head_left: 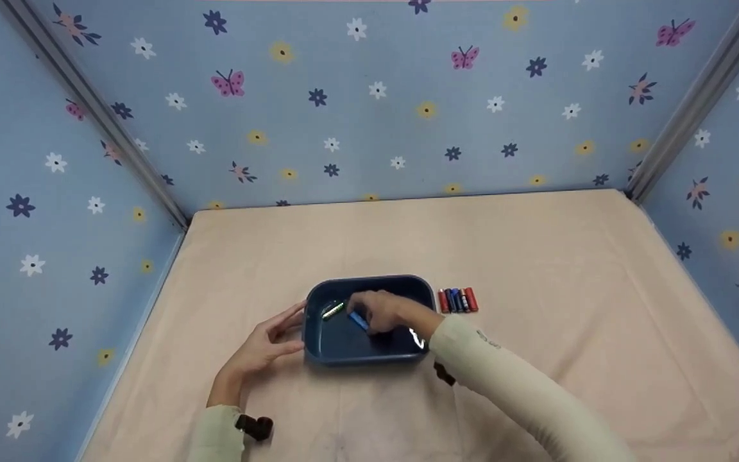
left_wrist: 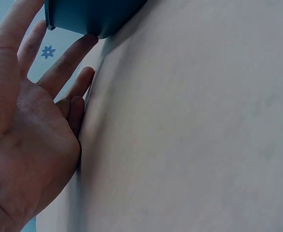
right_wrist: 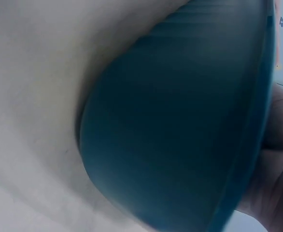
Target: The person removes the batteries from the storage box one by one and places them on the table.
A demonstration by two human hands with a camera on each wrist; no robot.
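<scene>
A dark blue rectangular basin [head_left: 369,360] stands on the covered table. Fingers of my left hand [head_left: 259,346] are spread and fairly straight against its left side; the left wrist view shows a fingertip touching the basin wall [left_wrist: 86,19]. Inside the basin, my right hand [head_left: 379,311] reaches down with bent fingers. It pinches a blue battery [head_left: 358,321] between fingertip and thumb. To the left of that lies a green battery [head_left: 333,311] on the basin floor. In the right wrist view the basin [right_wrist: 170,125] hides most of this hand.
Several red, blue and dark batteries [head_left: 457,300] lie side by side in a row just right of the basin. A shiny white patch [head_left: 416,339] shows inside the basin's right end. Flower-patterned walls [head_left: 369,115] enclose the table's back and sides.
</scene>
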